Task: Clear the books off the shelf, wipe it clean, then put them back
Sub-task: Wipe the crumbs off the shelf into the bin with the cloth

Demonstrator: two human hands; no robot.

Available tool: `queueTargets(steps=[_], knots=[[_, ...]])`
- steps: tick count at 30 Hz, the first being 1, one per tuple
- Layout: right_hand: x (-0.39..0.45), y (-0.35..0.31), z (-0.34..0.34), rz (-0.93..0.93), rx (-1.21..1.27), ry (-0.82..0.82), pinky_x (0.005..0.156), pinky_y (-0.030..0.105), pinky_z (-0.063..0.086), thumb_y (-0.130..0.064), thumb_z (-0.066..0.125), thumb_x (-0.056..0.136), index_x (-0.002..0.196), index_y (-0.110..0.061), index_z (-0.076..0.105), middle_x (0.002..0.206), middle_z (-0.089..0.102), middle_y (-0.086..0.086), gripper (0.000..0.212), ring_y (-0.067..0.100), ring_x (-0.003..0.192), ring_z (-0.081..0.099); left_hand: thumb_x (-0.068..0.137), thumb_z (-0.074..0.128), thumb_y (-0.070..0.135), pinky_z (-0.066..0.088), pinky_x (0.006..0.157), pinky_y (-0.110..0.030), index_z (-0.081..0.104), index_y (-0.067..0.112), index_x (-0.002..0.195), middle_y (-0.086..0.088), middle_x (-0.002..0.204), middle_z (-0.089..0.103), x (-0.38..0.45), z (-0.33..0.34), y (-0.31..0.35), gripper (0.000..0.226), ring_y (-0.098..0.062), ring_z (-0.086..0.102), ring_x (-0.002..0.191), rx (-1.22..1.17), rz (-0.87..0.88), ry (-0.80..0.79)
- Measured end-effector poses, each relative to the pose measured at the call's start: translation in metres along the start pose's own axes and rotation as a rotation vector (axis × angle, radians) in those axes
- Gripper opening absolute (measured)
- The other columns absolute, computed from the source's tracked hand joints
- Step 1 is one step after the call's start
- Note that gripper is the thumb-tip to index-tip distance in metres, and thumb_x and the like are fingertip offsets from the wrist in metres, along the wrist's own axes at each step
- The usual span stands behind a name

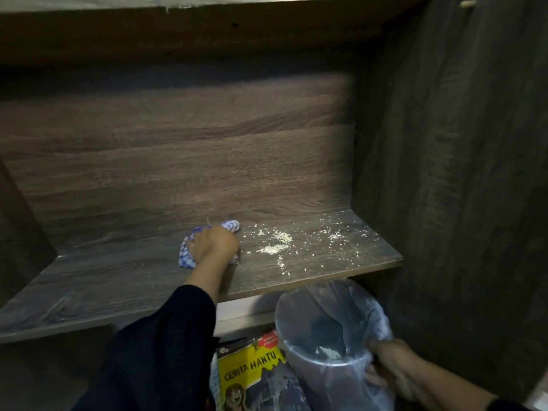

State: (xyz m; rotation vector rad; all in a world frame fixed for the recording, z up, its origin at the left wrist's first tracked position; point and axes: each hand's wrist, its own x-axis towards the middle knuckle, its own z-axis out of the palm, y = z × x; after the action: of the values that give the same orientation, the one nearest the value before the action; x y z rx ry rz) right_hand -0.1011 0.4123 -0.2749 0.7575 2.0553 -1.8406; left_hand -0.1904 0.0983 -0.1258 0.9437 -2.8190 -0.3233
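Observation:
A dark wood-grain shelf [127, 280] stands bare of books. My left hand [214, 244] grips a blue-and-white checked cloth [186, 256] bunched on the shelf board near its middle. Pale crumbs [277, 246] lie scattered on the board to the right of the cloth. My right hand [391, 366] grips the rim of a bin lined with a clear plastic bag [332, 330], held just below the shelf's front right edge; a few crumbs lie inside it. A yellow book titled "Cerita Hantu" [252, 372] lies below, left of the bin.
The cabinet's right side panel [444, 173] rises close beside the bin. The back panel [178, 158] and the underside of the board above [207, 34] enclose the shelf space. A left side wall [20, 232] closes it off.

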Motion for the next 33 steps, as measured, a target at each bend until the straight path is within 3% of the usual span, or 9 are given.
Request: queueTargets(steps=[3, 7, 12, 16, 20, 23, 25, 27, 33], knots=[[-0.018, -0.018, 0.016, 0.042, 0.157, -0.153, 0.031, 0.02, 0.039, 0.009, 0.044, 0.087, 0.068, 0.006, 0.051, 0.053, 0.045, 0.016, 0.021, 0.022, 0.039, 0.042, 0.081, 0.064, 0.018, 0.025, 0.113, -0.038, 0.049, 0.011, 0.136, -0.01, 0.144, 0.047, -0.008, 0.008, 0.027, 0.058, -0.028, 0.038, 0.136, -0.055, 0.036, 0.027], [-0.02, -0.024, 0.019, 0.026, 0.144, -0.076, 0.03, 0.019, 0.043, -0.001, 0.049, 0.091, 0.07, 0.002, 0.053, 0.052, 0.046, 0.015, 0.022, 0.018, 0.035, 0.044, 0.084, 0.057, 0.018, 0.031, 0.112, -0.038, 0.05, 0.01, 0.135, -0.011, 0.142, 0.048, -0.017, 0.017, 0.052, 0.052, -0.028, 0.042, 0.133, -0.039, 0.113, 0.045], [-0.029, -0.034, 0.014, 0.005, 0.155, -0.085, 0.031, 0.019, 0.042, -0.006, 0.05, 0.093, 0.078, 0.0, 0.052, 0.061, 0.049, 0.017, 0.017, 0.023, 0.049, 0.047, 0.081, 0.066, 0.015, 0.041, 0.105, -0.034, 0.05, 0.011, 0.135, -0.01, 0.137, 0.053, -0.042, 0.025, 0.099, 0.057, -0.027, 0.05, 0.127, -0.038, 0.302, -0.033], [-0.034, -0.039, 0.004, -0.044, 0.174, -0.052, 0.036, 0.023, 0.041, -0.009, 0.049, 0.095, 0.086, 0.004, 0.055, 0.064, 0.049, 0.02, 0.017, 0.026, 0.049, 0.048, 0.088, 0.051, 0.004, 0.049, 0.09, -0.036, 0.059, 0.017, 0.123, -0.011, 0.122, 0.064, -0.068, 0.034, 0.129, 0.038, -0.031, 0.061, 0.111, -0.268, 0.419, -0.065], [-0.038, -0.047, -0.003, -0.075, 0.261, -0.038, 0.041, 0.025, 0.043, -0.01, 0.05, 0.093, 0.095, 0.006, 0.059, 0.064, 0.051, 0.02, 0.018, 0.026, 0.048, 0.051, 0.089, 0.046, 0.0, 0.054, 0.082, -0.038, 0.065, 0.015, 0.11, -0.011, 0.108, 0.067, -0.056, 0.014, 0.118, 0.032, -0.031, 0.065, 0.098, -0.429, 0.405, 0.218], [-0.04, -0.053, -0.006, -0.075, 0.305, -0.046, 0.042, 0.024, 0.046, -0.013, 0.052, 0.093, 0.098, 0.004, 0.057, 0.067, 0.054, 0.019, 0.019, 0.024, 0.05, 0.054, 0.083, 0.054, 0.011, 0.051, 0.084, -0.037, 0.068, 0.01, 0.1, -0.011, 0.1, 0.068, -0.033, -0.003, 0.079, 0.022, -0.029, 0.065, 0.097, -0.173, 0.342, 0.378], [-0.04, -0.057, -0.007, -0.084, 0.337, -0.07, 0.054, 0.032, 0.052, -0.014, 0.053, 0.092, 0.105, 0.005, 0.057, 0.078, 0.059, 0.023, 0.023, 0.03, 0.06, 0.06, 0.081, 0.066, 0.019, 0.042, 0.096, -0.037, 0.066, 0.013, 0.109, -0.013, 0.117, 0.063, -0.027, -0.005, 0.049, 0.029, -0.03, 0.056, 0.114, 0.027, 0.196, 0.266], [-0.038, -0.059, -0.009, -0.097, 0.36, -0.101, 0.069, 0.043, 0.054, -0.013, 0.054, 0.091, 0.104, 0.006, 0.059, 0.082, 0.061, 0.026, 0.023, 0.036, 0.071, 0.062, 0.072, 0.073, 0.021, 0.037, 0.103, -0.036, 0.062, 0.015, 0.118, -0.011, 0.13, 0.058, -0.023, -0.001, 0.029, 0.048, -0.03, 0.048, 0.125, 0.071, 0.065, 0.096], [-0.038, -0.066, -0.011, -0.144, 0.419, -0.134, 0.067, 0.046, 0.053, -0.006, 0.051, 0.089, 0.092, 0.002, 0.059, 0.072, 0.056, 0.025, 0.012, 0.034, 0.061, 0.061, 0.065, 0.073, 0.017, 0.048, 0.091, -0.031, 0.067, 0.012, 0.107, -0.009, 0.117, 0.067, -0.016, 0.017, 0.058, 0.043, -0.028, 0.06, 0.113, 0.029, 0.205, 0.076]])
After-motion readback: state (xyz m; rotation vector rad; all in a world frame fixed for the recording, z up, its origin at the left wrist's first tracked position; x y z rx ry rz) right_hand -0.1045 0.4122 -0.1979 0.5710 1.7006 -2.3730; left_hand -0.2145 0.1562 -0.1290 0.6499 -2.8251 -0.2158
